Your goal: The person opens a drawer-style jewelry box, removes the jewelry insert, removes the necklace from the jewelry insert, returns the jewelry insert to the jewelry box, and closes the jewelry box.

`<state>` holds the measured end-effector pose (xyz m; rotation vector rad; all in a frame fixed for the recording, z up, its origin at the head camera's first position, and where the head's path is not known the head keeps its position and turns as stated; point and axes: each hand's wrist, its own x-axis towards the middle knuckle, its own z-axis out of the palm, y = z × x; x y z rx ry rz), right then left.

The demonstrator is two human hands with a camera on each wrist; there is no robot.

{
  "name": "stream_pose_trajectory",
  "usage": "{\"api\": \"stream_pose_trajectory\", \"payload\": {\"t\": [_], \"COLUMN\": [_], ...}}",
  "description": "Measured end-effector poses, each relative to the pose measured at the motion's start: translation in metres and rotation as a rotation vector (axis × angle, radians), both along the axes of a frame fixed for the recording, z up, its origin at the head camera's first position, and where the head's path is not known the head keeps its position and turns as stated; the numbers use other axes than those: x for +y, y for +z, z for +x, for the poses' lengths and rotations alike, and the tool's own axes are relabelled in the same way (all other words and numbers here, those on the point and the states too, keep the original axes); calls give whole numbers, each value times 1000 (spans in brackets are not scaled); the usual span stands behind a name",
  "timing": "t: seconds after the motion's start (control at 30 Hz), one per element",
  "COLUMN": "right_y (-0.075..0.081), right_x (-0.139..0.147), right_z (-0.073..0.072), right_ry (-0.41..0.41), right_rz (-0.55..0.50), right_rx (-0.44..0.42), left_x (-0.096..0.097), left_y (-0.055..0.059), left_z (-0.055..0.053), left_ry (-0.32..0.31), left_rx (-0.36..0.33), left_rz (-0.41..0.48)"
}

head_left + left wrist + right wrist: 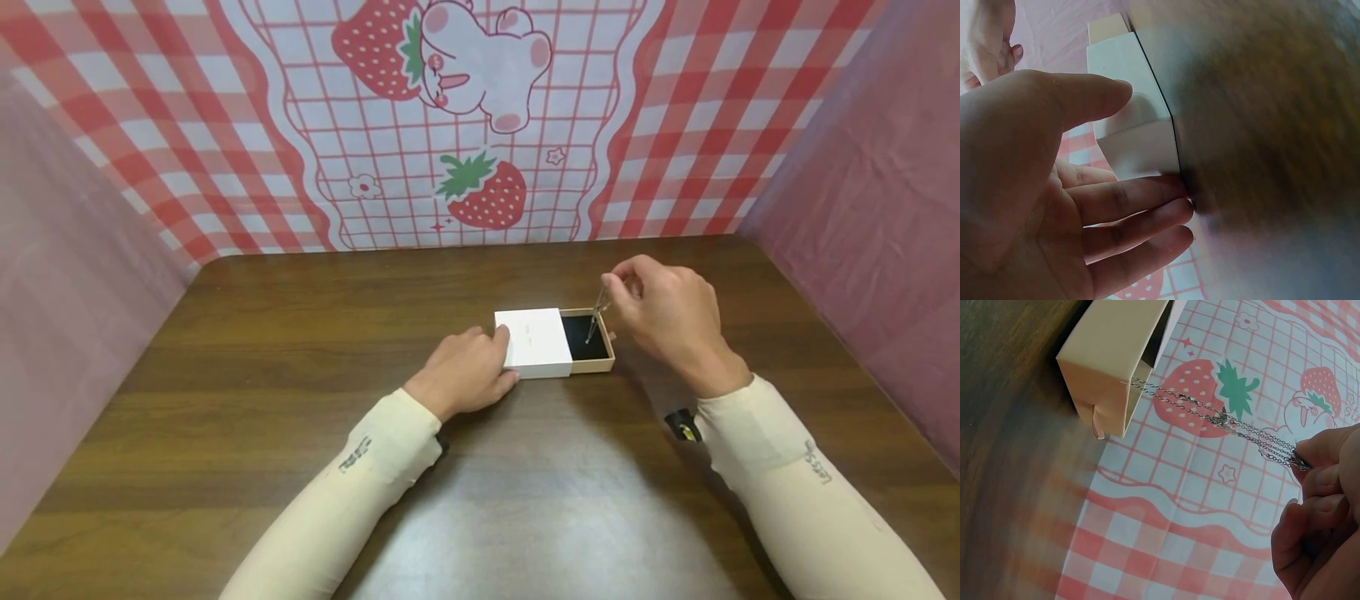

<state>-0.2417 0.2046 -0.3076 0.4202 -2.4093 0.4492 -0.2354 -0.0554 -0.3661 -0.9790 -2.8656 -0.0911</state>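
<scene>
A small white box sleeve lies on the table with its tan inner drawer pulled partly out to the right. My left hand steadies the sleeve's left end, its thumb along the near side and the fingers around the end. Above the drawer, my right hand pinches a thin silver chain between thumb and fingertips. Several strands with small charms hang from that pinch, and their lower end reaches over the drawer's black lining. A short ribbon tab sticks out of the drawer's end.
The box stands on a brown wood-grain table. Behind rises a red-and-white checked cloth with strawberry prints, and pink cloth walls border both sides. A black wrist strap shows by the right sleeve.
</scene>
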Motion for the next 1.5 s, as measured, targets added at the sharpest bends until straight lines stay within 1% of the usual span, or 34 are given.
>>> {"api": "stream_pose_trajectory", "payload": {"t": [0.23, 0.47, 0.7, 0.97, 1.23, 1.5], "right_y": [4, 5, 10, 14, 12, 9], "right_x": [4, 6, 12, 16, 19, 22], "right_z": [-2, -3, -3, -2, -2, -1], "right_ry": [9, 2, -14, -22, -21, -37], "right_rz": [-40, -51, -63, -74, -95, -105], "right_rx": [42, 47, 74, 57, 79, 54], "left_x": [0, 2, 2, 1, 2, 1], "left_y": [1, 2, 2, 2, 3, 1], "left_z": [0, 1, 0, 0, 1, 1], "left_ry": [2, 3, 4, 12, 11, 17], "left_rx": [-5, -10, -13, -23, -26, -37], "left_rz": [4, -3, -3, -1, -5, -10]}}
